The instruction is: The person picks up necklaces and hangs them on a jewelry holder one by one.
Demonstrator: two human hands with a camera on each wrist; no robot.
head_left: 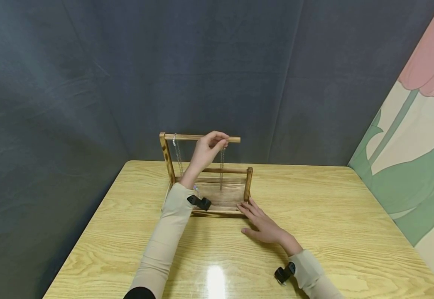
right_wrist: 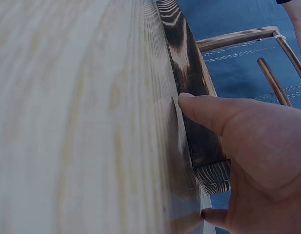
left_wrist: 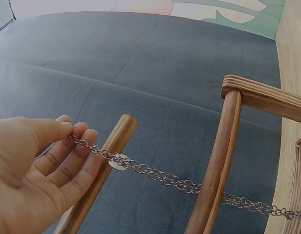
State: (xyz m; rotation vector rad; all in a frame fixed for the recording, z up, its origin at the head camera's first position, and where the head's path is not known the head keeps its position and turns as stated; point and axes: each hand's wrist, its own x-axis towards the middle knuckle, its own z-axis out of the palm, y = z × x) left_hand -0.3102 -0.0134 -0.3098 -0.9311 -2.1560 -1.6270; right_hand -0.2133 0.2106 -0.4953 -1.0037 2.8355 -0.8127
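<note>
A wooden jewelry stand (head_left: 248, 185) has an upper rod (head_left: 235, 139), fixed at its left post, with a free right end. My left hand (head_left: 211, 149) is at that rod near the free end. Between thumb and fingertip it pinches a silver chain necklace (left_wrist: 162, 176), which hangs down past the lower bar (left_wrist: 213, 165). A small pale oval tag (left_wrist: 119, 162) shows on the chain beside the rod. My right hand (head_left: 263, 226) lies with extended fingers at the stand's front right corner, its thumb touching the dark-grained tray edge (right_wrist: 191, 117) in the right wrist view.
Another silver chain (head_left: 178, 153) hangs from the upper rod near the left post. Some bluish beads (head_left: 196, 190) show beside my left wrist, partly hidden. The stand sits on a wood-grain table (head_left: 332, 216) before a dark curtain (head_left: 217, 74).
</note>
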